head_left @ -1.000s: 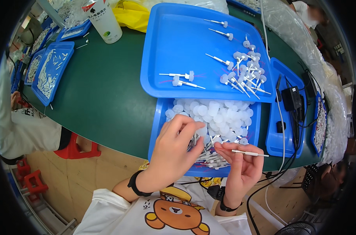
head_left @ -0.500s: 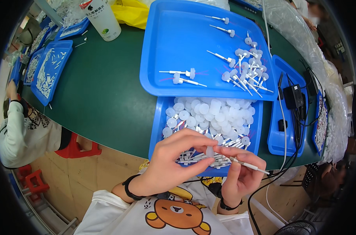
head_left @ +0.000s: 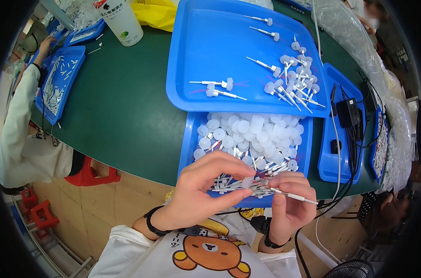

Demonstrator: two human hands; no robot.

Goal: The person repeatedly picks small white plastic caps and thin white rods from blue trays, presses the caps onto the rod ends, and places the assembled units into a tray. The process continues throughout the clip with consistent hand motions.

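Note:
My left hand [head_left: 209, 181] pinches a small frosted-white disc [head_left: 247, 182] between thumb and fingertips. My right hand [head_left: 293, 199] grips a thin white stick [head_left: 295, 196], its tapered end pointing right. Fine reddish wires seem to run from the stick toward the disc; I cannot tell whether they pass through it. Both hands hover over the near edge of a lower blue tray [head_left: 186, 148]. That tray holds a heap of frosted discs [head_left: 261, 134] and a pile of white sticks [head_left: 226, 184].
An upper blue tray [head_left: 205, 41] overlaps the lower one and carries several sticks fitted with discs [head_left: 293, 85]. Right of it, another blue tray [head_left: 328, 162] holds a black adapter [head_left: 347, 112] and cables. A bottle [head_left: 122, 23] stands at back left. A co-worker's sleeve [head_left: 18, 116] reaches in at left.
My right fingertips have drawn slightly away from the disc, widening the gap between my hands. The co-worker's arm at the left has reached farther forward over the trays.

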